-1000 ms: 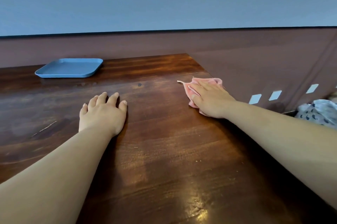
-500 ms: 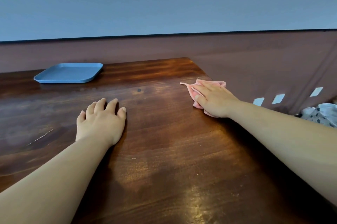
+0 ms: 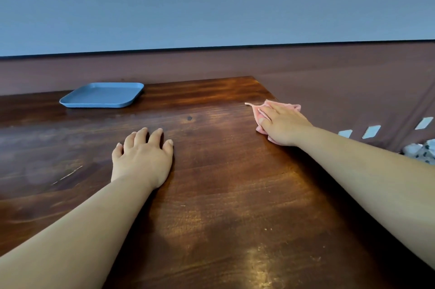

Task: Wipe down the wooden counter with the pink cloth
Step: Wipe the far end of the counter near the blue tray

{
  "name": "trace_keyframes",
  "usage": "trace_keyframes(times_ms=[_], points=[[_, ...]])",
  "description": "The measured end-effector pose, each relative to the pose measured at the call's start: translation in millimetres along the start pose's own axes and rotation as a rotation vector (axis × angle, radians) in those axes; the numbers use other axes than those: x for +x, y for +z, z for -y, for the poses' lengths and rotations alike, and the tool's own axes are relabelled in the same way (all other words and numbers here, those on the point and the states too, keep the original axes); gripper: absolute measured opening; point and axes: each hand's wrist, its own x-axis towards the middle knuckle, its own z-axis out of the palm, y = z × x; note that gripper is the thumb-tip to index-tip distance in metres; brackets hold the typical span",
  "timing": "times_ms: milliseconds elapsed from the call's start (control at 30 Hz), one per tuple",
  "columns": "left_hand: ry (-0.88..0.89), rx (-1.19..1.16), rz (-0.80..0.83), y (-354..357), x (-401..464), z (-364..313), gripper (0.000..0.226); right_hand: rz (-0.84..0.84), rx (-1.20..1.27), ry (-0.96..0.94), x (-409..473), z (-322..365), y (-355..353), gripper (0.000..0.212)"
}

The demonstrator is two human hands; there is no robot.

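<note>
The right hand (image 3: 283, 124) lies flat on the pink cloth (image 3: 277, 109), fingers spread and pressing it onto the wooden tabletop (image 3: 223, 194) right at the tabletop's right edge, in the right middle of the frame. The left hand (image 3: 143, 158) rests palm-down at centre, relaxed, holding nothing. A blue tray (image 3: 103, 95) sits upper left near the far edge — bare wood spreads between it and both hands. Against half a second ago, cloth and hands keep nearly the same places.

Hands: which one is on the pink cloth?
The right hand presses the pink cloth at the counter's right edge; the left hand rests on bare wood.
</note>
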Motion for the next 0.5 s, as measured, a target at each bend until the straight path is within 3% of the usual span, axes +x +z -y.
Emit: trace_keyframes(times_ms=[133,367,500], points=[[-0.005,-0.006,-0.022,0,0,1,0.057,0.005,0.029,0.123,30,12,-9,0.043],[0.0,-0.011,-0.025,3,0,1,0.058,0.004,-0.09,0.018,14,4,2,0.045],[-0.002,-0.009,-0.033,3,0,1,0.058,0.049,-0.05,0.093,32,12,-9,0.047]])
